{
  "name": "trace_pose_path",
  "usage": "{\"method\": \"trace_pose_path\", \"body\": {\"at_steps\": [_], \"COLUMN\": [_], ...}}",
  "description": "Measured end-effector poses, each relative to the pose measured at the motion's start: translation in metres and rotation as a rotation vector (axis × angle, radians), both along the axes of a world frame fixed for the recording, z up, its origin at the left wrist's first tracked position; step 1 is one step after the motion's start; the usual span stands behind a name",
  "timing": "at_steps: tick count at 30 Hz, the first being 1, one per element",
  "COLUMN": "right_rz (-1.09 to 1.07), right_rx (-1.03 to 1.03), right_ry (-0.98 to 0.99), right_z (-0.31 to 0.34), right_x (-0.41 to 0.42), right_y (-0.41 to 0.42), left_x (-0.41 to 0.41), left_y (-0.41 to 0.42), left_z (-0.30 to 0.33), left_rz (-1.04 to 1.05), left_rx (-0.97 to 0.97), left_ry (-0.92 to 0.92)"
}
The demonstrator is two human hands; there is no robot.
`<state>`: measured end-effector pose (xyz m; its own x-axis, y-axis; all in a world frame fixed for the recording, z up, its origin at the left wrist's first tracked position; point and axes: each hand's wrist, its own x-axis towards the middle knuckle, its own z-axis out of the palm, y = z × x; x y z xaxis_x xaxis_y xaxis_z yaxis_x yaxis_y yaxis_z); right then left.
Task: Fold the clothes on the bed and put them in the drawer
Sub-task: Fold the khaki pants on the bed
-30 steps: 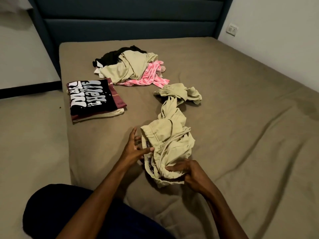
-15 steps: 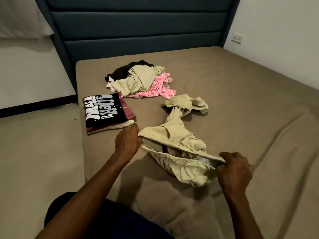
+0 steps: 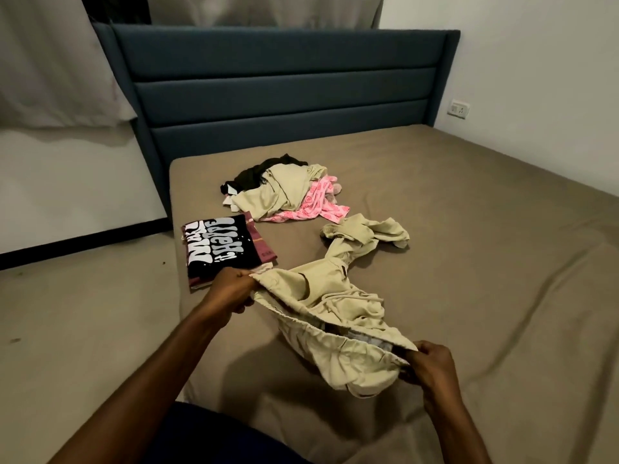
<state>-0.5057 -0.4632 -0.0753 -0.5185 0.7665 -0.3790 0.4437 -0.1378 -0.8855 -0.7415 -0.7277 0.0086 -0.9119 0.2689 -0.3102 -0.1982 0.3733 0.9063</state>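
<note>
The beige trousers (image 3: 335,306) lie on the bed (image 3: 485,262) near its left edge, waistband toward the person and legs trailing away in a twisted bunch toward the middle of the mattress. The left hand (image 3: 231,289) pinches one end of the waistband, fingers curled into the cloth; the right hand (image 3: 427,366) pinches the other end likewise, and the band hangs slack between them just above the sheet. The fabric appears soft, light and limp, with a drawstring lying loose on the front; it should not hold a shape unaided and is likely to drag the twisted legs along if lifted. The waistband corners look the soundest hold. A folded stack (image 3: 221,249) sits at the left edge, just beyond the left hand. An unfolded heap (image 3: 284,192) lies nearer the headboard (image 3: 284,85). No drawer is visible.
</note>
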Motion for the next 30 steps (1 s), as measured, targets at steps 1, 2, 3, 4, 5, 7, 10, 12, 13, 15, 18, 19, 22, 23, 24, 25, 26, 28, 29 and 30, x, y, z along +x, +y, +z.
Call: {"method": "trace_pose_path", "body": {"at_steps": [1,2,3,4,5,7,10,12,13,15,18,19,22,23,24,25,26,28,29,30], "right_rz": [-0.008,-0.010,0.007,0.026,0.031,-0.001,-0.119,-0.196,-0.199,-0.074,0.296,0.337,0.217,0.144,0.078,0.037,0.041,0.119,0.133,0.117], "right_rx": [0.005,0.063,0.185,0.349,0.540,0.857,1.001,0.952,0.908,0.654,0.172,0.124,0.039,0.031,0.042,0.099,0.159,0.247,0.253,0.226], "right_ry": [0.039,0.061,0.064,0.036,-0.018,-0.127,-0.244,-0.333,-0.353,-0.235,0.057,0.134,0.521,0.664,0.789,0.889,0.968,1.024,1.058,1.126], "right_z": [0.007,0.012,0.020,0.026,0.033,0.056,0.104,0.143,0.166,0.214,0.278,0.298,0.358,0.383,0.397,0.411,0.424,0.445,0.457,0.467], "right_x": [0.001,0.000,-0.002,-0.006,-0.010,-0.017,-0.037,-0.056,-0.064,-0.080,-0.105,-0.112,-0.135,-0.143,-0.152,-0.160,-0.166,-0.172,-0.170,-0.172], "right_y": [0.003,0.005,0.004,0.003,-0.001,-0.005,0.014,0.043,0.058,0.085,0.115,0.122,0.144,0.149,0.154,0.157,0.159,0.164,0.164,0.172], "left_x": [-0.002,-0.004,-0.006,-0.009,-0.010,-0.010,-0.014,-0.022,-0.025,-0.042,-0.073,-0.080,-0.095,-0.098,-0.101,-0.103,-0.107,-0.108,-0.104,-0.096], "left_y": [0.001,0.003,0.007,0.012,0.016,0.024,0.034,0.041,0.047,0.061,0.080,0.085,0.105,0.110,0.117,0.123,0.129,0.138,0.140,0.142], "left_z": [0.001,0.001,0.003,0.004,0.007,0.023,0.068,0.103,0.123,0.154,0.202,0.219,0.280,0.308,0.327,0.348,0.367,0.395,0.406,0.414], "left_rz": [0.032,0.071,0.108,0.133,0.151,0.156,0.127,0.081,0.056,0.044,0.157,0.188,0.190,0.188,0.194,0.201,0.217,0.244,0.249,0.252], "left_rx": [-0.004,0.006,0.008,0.008,0.011,0.068,0.251,0.302,0.320,0.407,0.579,0.630,0.777,0.828,0.869,0.904,0.950,1.017,1.047,1.065], "left_ry": [-0.024,-0.063,-0.094,-0.104,-0.090,-0.060,-0.031,0.016,0.027,0.005,0.007,0.002,0.038,0.078,0.115,0.156,0.187,0.246,0.275,0.303]}}
